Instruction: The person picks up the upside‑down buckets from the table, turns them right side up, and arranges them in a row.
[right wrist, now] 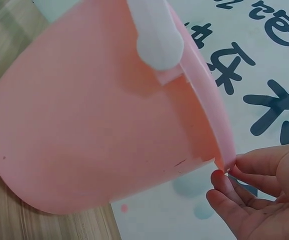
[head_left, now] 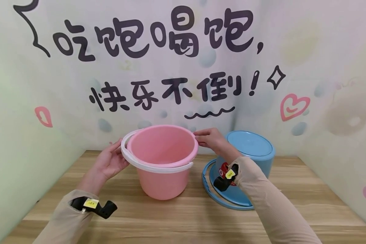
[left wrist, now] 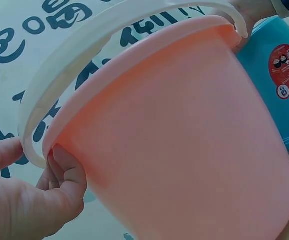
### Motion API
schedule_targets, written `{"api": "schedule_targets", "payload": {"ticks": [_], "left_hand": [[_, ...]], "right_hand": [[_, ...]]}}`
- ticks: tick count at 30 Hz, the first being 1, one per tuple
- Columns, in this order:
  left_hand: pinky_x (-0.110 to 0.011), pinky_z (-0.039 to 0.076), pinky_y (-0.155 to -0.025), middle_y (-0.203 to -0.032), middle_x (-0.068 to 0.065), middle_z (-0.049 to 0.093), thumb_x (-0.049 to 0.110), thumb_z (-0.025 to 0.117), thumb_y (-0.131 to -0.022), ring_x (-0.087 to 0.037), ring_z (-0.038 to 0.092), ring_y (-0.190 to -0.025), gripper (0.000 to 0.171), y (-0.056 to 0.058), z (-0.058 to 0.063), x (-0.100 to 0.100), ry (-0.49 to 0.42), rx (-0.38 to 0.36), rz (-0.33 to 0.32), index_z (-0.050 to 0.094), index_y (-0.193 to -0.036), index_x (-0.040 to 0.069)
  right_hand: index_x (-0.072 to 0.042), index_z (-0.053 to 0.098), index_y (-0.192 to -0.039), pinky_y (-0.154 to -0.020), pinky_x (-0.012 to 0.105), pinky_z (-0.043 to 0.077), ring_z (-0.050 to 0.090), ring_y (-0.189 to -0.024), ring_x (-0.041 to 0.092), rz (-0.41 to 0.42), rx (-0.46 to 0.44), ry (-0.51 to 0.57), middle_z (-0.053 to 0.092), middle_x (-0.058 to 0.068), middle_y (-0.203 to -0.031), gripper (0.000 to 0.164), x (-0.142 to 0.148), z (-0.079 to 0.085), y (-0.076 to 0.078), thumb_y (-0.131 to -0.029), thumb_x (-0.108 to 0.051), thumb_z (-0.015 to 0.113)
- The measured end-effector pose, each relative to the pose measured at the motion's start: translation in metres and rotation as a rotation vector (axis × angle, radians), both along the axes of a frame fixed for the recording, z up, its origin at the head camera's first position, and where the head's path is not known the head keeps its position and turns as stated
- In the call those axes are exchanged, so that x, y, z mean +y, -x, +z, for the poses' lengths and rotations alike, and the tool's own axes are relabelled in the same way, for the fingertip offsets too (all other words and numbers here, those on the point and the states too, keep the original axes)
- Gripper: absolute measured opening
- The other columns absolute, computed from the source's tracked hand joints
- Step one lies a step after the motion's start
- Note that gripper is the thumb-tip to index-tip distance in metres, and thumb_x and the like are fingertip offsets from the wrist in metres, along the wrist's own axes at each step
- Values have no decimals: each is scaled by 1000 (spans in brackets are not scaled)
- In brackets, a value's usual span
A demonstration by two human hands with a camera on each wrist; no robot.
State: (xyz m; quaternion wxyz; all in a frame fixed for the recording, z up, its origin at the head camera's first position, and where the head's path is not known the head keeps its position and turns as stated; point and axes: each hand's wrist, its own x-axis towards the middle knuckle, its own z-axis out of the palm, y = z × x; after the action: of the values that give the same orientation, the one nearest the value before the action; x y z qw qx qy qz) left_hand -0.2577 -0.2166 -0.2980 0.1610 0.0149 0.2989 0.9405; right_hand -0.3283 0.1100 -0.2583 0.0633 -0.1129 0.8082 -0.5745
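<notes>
A pink plastic bucket (head_left: 164,184) stands on the table between the two hands, mouth up. Its white handle (head_left: 158,168) lies down round the near side of the rim. At the bucket's left, my left hand (head_left: 111,163) grips the rim; the left wrist view shows curled fingers (left wrist: 67,172) under the lip and another digit against the handle. On the far right of the rim, my right hand (head_left: 211,139) pinches the lip between thumb and fingers, clearest in the right wrist view (right wrist: 269,185). Whether the whole base touches the table cannot be told.
Right of the pink bucket, a blue bucket (head_left: 250,145) stands upside down, with a red label and its blue handle (head_left: 215,200) lying round its rim. My right forearm passes in front of it. A printed cloth wall (head_left: 158,122) rises behind the wooden table (head_left: 158,223).
</notes>
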Motion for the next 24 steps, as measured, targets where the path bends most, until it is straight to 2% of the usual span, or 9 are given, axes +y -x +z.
{"api": "schedule_targets", "payload": {"ticks": [8,14,19,24], "left_hand": [[-26,48,-76,-95,-5,60,19,44,-97,-14,57,-86,27,0,-5,-1,48,53,13,65,-92,3],[-24,47,-79,-93,-4,61,18,43,-97,-12,57,-85,27,0,-11,-5,68,52,3,65,-90,4],[-23,45,-79,-92,-3,59,18,40,-97,-11,56,-85,30,0,-20,-8,94,46,-15,65,-87,5],[-22,44,-80,-90,0,57,20,37,-99,-9,53,-86,33,-1,-33,-8,167,51,-15,65,-86,9]], "right_hand": [[3,58,-119,-87,36,46,62,-94,24,-7,13,6,60,18,-113,31,2,1,0,-91,-9,57],[3,57,-119,-86,34,47,62,-95,24,-9,18,-1,60,18,-114,31,3,1,0,-91,-9,57],[2,58,-119,-85,33,48,62,-95,24,-6,16,-4,60,18,-113,31,3,0,1,-90,-9,58],[2,59,-117,-83,33,48,63,-93,23,-9,18,-5,61,16,-111,29,2,-2,1,-90,-9,59]]}}
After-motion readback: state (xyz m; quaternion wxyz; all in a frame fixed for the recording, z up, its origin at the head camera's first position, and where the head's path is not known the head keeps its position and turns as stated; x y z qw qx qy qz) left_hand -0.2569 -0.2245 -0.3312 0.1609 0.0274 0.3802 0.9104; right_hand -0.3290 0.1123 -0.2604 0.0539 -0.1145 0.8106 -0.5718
